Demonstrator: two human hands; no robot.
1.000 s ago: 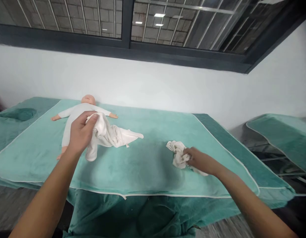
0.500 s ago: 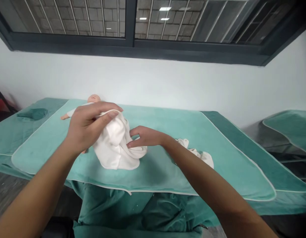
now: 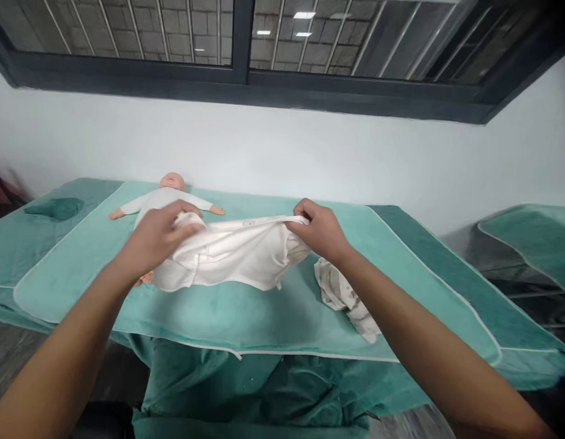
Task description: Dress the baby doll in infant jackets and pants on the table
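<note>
A white baby garment [image 3: 241,253] is stretched sideways above the green mat, its lower edge hanging loose. My left hand [image 3: 166,235] is closed on its left end, where the cloth bunches between thumb and fingers. At the other end, my right hand [image 3: 321,228] pinches the upper edge. Behind my left hand lies a baby doll [image 3: 158,198] on its back, in a white long-sleeved top with its arms spread; the garment and my hand hide part of its lower body. A crumpled patterned white cloth [image 3: 341,292] rests on the mat below my right wrist.
The light green mat [image 3: 401,305] covers a padded table against a white wall [image 3: 273,158] with a barred window above. A darker green cushion [image 3: 56,208] lies at the far left. Green cloth [image 3: 245,390] hangs down the table's front. Another green-covered surface [image 3: 533,238] stands at right.
My right hand has moved right and up, pulling the bunched garment out wide between both hands. More of the doll now shows. The patterned cloth is more exposed.
</note>
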